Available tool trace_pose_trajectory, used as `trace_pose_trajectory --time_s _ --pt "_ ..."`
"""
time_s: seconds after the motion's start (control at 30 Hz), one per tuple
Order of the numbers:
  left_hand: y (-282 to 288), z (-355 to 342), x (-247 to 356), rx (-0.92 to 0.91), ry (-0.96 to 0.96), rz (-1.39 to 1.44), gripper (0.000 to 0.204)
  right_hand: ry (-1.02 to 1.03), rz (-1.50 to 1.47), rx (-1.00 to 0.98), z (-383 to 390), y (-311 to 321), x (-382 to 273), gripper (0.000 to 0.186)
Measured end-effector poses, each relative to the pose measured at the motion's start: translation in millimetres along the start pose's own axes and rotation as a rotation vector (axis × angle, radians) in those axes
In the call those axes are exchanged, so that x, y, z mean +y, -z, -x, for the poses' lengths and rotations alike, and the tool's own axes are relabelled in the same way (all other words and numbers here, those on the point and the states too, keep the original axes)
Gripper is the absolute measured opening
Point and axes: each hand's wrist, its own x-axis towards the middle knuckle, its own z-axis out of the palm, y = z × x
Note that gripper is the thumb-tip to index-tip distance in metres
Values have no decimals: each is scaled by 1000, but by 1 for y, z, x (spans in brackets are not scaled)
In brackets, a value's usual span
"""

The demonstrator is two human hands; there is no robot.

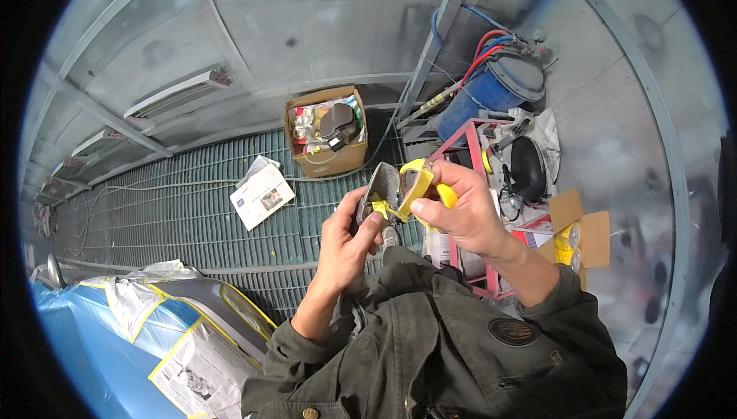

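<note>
My left hand [349, 242] grips a grey curved part [382, 181] with crumpled yellow tape [378, 207] on its lower end, near the middle of the head view. My right hand [461, 212] is closed round a yellow roll of tape [416, 183], just right of the part, with my thumb across its lower front. A short yellow strip spans between the two. Some of my left fingers are hidden behind the part.
A cardboard box [330, 162] of mixed items and papers [249, 200] lie on grating. At right are a blue drum [472, 100] with hoses, a red frame cart [472, 139] and an open carton [591, 239]. A masked car panel [123, 350] fills the lower left.
</note>
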Motion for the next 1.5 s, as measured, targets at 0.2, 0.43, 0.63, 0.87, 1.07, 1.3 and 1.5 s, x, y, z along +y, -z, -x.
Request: trace_pose_trajectory --time_s 0.2,0.43,0.63,0.87,1.07,1.3,1.5 --pt "-4 -1 -1 28 -46 36 37 81 65 98 2 -8 16 11" --pt "-4 -2 -2 21 -47 -24 38 117 314 151 0 -12 18 11" --pt "-2 -2 -1 7 -79 -137 37 114 500 61 -8 1 9 19" --pt "-9 1 5 46 -66 -184 30 -65 600 8 -9 3 5 15" --pt "-10 4 11 83 -94 -272 28 50 520 196 -5 1 8 22" --pt "-11 7 11 -12 -127 -309 30 -148 103 84 -9 11 11 28" --pt "-13 10 10 -20 -178 -368 30 -74 79 29 -10 14 12 18"
